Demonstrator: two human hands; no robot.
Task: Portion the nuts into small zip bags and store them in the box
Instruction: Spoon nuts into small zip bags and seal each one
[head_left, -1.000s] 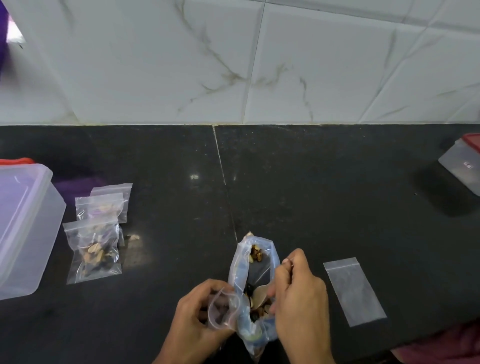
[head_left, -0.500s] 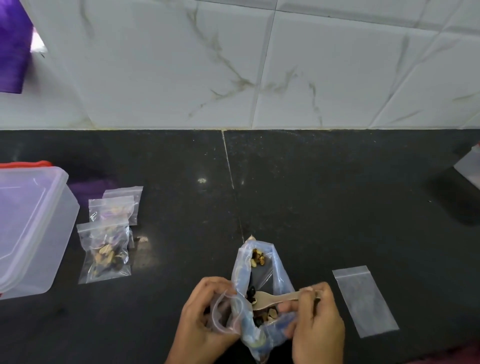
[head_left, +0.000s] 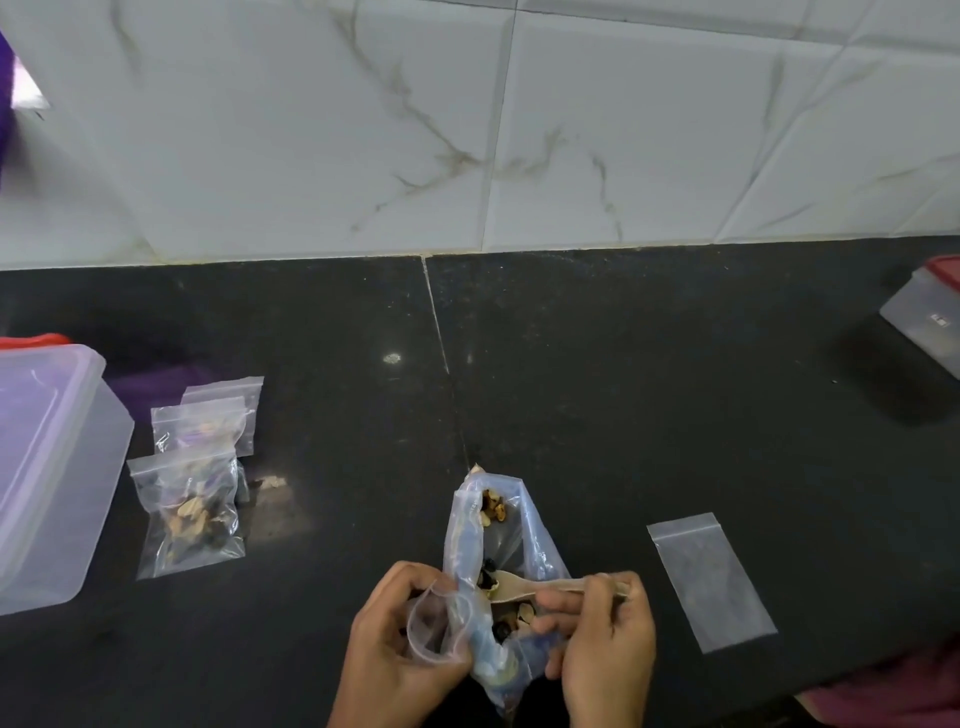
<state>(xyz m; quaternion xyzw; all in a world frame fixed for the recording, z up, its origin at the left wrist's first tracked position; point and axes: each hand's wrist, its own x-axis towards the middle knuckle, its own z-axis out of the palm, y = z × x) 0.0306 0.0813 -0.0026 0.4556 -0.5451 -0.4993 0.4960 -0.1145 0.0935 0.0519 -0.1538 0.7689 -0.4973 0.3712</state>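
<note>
Nuts (head_left: 493, 508) inside large clear bag (head_left: 511, 540), lying on dark worktop (head_left: 623, 395) at near edge, mouth toward person. Right hand (head_left: 602, 644) fingers curled round wooden spoon (head_left: 524, 587), bowl inside bag among nuts. Left hand (head_left: 395, 649) fingers pinch small zip bag (head_left: 434, 621) open, just beside large bag mouth. Empty zip bag (head_left: 711, 579) flat on worktop to right. Three filled zip bags (head_left: 195, 499) overlapping at left, near translucent box (head_left: 47, 467). Second container (head_left: 930, 317) at far right edge.
</note>
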